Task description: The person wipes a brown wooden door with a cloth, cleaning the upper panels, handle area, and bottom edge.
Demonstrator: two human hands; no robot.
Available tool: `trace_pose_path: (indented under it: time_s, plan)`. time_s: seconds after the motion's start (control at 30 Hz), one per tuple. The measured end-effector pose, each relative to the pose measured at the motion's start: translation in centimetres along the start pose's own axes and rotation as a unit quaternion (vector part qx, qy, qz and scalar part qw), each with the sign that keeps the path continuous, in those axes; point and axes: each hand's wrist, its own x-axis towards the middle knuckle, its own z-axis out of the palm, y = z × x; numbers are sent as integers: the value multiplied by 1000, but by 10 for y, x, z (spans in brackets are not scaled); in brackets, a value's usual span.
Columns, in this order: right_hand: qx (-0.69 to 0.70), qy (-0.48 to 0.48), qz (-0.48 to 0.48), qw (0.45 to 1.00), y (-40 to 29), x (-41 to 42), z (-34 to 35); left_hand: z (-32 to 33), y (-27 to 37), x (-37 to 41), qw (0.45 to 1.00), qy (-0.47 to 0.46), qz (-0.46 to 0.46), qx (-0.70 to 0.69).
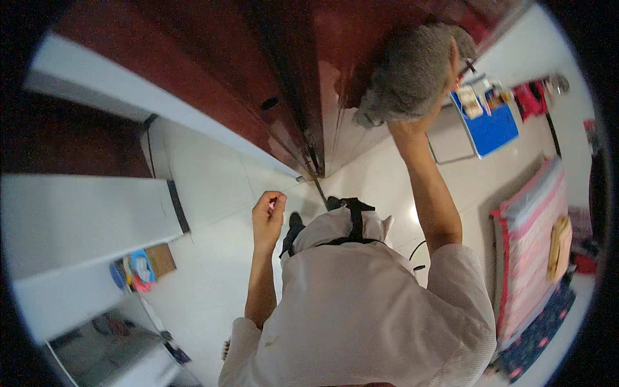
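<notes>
My right hand is raised to the upper right and grips a fluffy grey cloth. The cloth lies against the glossy dark red door and hides most of my fingers. My left hand hangs lower, in front of the door's lower end, with curled fingers. Between its thumb and fingers shows a small pink thing, too small to identify. A dark oval hole sits in the red wood left of the door's upright edge.
On the right stand a blue-topped folding table with small items and a bed with a pink cover. A cardboard box lies by the white wall on the left. A black cable is near my right side.
</notes>
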Motion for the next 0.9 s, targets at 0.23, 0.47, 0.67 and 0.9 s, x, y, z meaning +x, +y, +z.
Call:
trace_pose_path:
  time_s: [0.23, 0.47, 0.67, 0.9]
  plan:
    - [-79, 23, 325, 942, -33, -169, 40, 6, 56, 46, 979, -164, 117, 31]
    - [-62, -19, 516, 854, -103, -238, 56, -8, 86, 47, 938, -248, 234, 57]
    - [-119, -14, 294, 948, -132, -148, 57, 13, 105, 45, 924, -222, 311, 35]
    - [-111, -205, 187, 954, -139, -108, 28, 54, 124, 60, 871, -18, 478, 113]
